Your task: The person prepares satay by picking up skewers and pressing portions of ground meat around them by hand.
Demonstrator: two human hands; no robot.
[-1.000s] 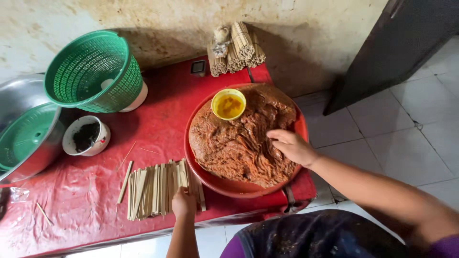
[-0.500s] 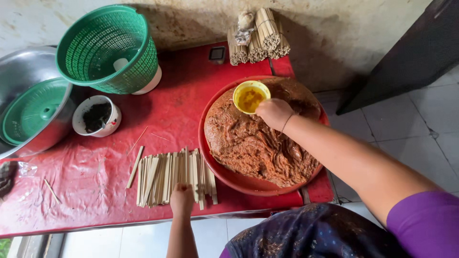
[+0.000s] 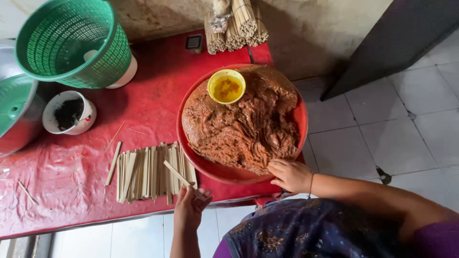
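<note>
The left hand (image 3: 189,210) pinches one stick (image 3: 184,180) off the pile (image 3: 148,173); the right hand (image 3: 289,174) curls loosely, empty, touching the paste (image 3: 244,129) to scoop.

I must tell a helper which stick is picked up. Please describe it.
On the red table cover, pale flat sticks lie beside the red basin. One stick lies slanted across them, its near end pinched in the left hand.

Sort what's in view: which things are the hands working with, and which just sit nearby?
In use: left hand holding one flat stick; right hand at the brown paste; red basin; stick pile.

Lying about: yellow bowl, green basket, white cup, bundled sticks.
</note>
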